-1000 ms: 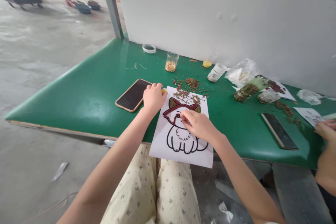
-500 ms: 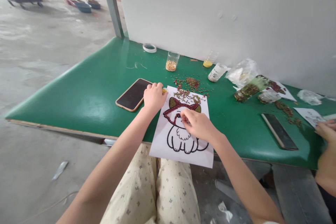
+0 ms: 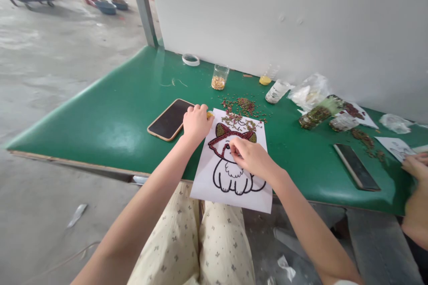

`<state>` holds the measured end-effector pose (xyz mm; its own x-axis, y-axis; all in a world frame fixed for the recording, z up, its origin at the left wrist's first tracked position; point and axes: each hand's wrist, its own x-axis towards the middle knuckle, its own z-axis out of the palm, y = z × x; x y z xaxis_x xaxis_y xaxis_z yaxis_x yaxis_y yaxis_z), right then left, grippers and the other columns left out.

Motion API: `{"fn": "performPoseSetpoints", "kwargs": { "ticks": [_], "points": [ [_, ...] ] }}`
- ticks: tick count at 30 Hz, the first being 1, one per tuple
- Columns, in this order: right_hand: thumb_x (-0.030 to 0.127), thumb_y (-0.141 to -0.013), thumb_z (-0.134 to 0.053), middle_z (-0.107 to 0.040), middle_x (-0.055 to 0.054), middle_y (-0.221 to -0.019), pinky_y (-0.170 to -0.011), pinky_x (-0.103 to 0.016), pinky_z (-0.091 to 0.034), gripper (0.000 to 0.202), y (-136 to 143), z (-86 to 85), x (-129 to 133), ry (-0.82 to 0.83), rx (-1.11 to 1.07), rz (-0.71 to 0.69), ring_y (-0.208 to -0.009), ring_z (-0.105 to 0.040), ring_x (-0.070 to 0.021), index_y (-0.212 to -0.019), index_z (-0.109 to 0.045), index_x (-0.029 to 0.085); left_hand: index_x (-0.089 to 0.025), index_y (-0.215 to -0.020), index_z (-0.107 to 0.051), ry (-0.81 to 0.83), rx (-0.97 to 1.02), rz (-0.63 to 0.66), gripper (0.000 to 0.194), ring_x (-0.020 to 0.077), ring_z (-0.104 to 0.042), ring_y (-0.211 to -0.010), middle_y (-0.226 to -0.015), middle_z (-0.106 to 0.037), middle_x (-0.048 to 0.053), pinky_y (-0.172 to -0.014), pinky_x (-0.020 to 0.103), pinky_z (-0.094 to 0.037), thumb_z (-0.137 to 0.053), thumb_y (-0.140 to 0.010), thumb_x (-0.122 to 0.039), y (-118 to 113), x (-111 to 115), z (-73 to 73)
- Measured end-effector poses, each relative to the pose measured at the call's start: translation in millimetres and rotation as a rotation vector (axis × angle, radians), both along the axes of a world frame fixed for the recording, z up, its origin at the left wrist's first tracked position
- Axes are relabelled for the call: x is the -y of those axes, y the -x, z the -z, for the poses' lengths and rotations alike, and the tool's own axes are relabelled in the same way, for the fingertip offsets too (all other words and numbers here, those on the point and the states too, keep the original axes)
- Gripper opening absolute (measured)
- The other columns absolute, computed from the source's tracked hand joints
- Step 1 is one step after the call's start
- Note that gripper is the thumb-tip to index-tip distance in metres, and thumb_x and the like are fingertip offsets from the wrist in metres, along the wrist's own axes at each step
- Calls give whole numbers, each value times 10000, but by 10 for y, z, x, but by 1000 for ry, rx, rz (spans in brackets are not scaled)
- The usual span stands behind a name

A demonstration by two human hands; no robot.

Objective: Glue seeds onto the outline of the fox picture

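Note:
A sheet of paper (image 3: 207, 182) with a black-outlined cartoon animal lies before me, its near edge past the table edge. Red and green beans fill the ears and part of the face. Beside the sheet's upper left, my left hand (image 3: 196, 122) is closed round a small yellow thing (image 3: 210, 115), mostly hidden, near a phone (image 3: 171, 120). Over the animal's face, my right hand (image 3: 250, 156) is closed in a pinch; whatever its fingertips hold is too small to make out. Loose beans (image 3: 245, 105) are heaped at and beyond the sheet's top edge.
On the green table (image 3: 100, 116) stand a clear jar of corn kernels (image 3: 218, 82) and a tipped plastic jar (image 3: 277, 91). Further right lie a bottle of green beans (image 3: 316, 116) and a second phone (image 3: 356, 167). Another person's hand (image 3: 416, 164) rests at far right.
Both hands keep almost the same place, the right one still pinched over the animal's face. The view has shifted very slightly; nothing else has visibly moved.

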<state>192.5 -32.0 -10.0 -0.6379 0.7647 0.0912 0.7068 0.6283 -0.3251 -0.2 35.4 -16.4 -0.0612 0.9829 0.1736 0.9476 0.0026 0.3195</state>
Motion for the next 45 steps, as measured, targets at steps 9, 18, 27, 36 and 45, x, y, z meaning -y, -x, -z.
{"fn": "performPoseSetpoints", "kwargs": {
  "ticks": [9,18,27,36,45],
  "points": [
    [98,-813,-423,-578,-22,-827,-582,-247,-345,144,17,-2,-40,6,13,-20,-714,-534,-131,-902,-415,211,-162,-1157,-579,3,-1,-2,364,300,-525,-1074,-1150,-622,132,-874,386,-442,-455,-879,-361,-2,-5,14],
    [52,-781,-412,-586,-33,-882,-571,-250,-308,213,29,-4,-68,-33,62,-57,-728,-522,-135,-920,-418,214,-161,-1157,-578,-1,-5,-6,359,300,-530,-1070,-1154,-622,132,-873,385,-443,-449,-880,-348,-4,-3,12],
    [49,-775,-399,-586,-35,-891,-584,-245,-324,234,45,-15,-87,-38,77,-66,-739,-531,-135,-936,-428,216,-167,-1166,-572,16,-6,-4,362,298,-519,-1079,-1161,-612,135,-875,387,-439,-452,-882,-355,-6,-8,14],
    [58,-769,-412,-592,-39,-884,-569,-258,-330,220,41,-15,-103,-34,76,-53,-714,-531,-140,-922,-415,217,-158,-1163,-575,1,-9,-1,368,304,-522,-1074,-1158,-615,139,-872,390,-440,-458,-879,-361,0,-9,20],
    [130,-803,-454,-598,-20,-845,-576,-247,-353,158,-56,-79,-129,-21,-25,81,-720,-568,-146,-923,-417,225,-152,-1170,-567,-4,-2,4,367,307,-523,-1076,-1144,-613,142,-883,398,-436,-451,-887,-356,-4,10,16]
  ]
}}
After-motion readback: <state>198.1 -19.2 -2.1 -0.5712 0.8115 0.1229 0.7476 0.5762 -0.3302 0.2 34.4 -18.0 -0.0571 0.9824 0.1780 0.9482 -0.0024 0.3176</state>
